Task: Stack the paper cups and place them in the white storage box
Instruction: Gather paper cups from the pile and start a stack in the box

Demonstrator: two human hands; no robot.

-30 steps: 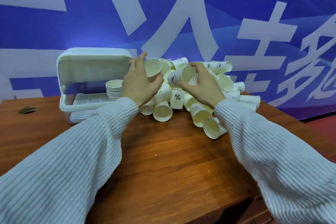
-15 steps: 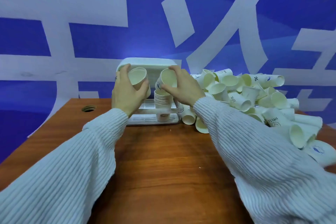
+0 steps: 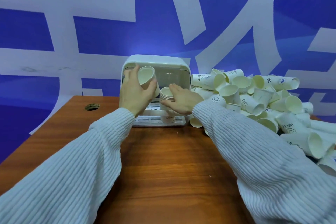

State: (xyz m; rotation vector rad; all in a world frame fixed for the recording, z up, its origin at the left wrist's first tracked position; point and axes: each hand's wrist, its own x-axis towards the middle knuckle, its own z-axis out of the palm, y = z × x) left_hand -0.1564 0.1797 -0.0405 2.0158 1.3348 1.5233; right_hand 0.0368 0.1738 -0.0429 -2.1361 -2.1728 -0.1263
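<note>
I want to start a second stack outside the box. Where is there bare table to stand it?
The wooden table is bare between the two sleeves, in front of the white storage box, and left of the box round the cable hole. The right side is crowded: the pile of loose cups runs from the box to the table's right edge.

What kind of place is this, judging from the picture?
Probably a staged demonstration or recording area, not a home: a blue banner with big white characters behind a wooden desk with a cable hole, heaped with paper cups.
</note>
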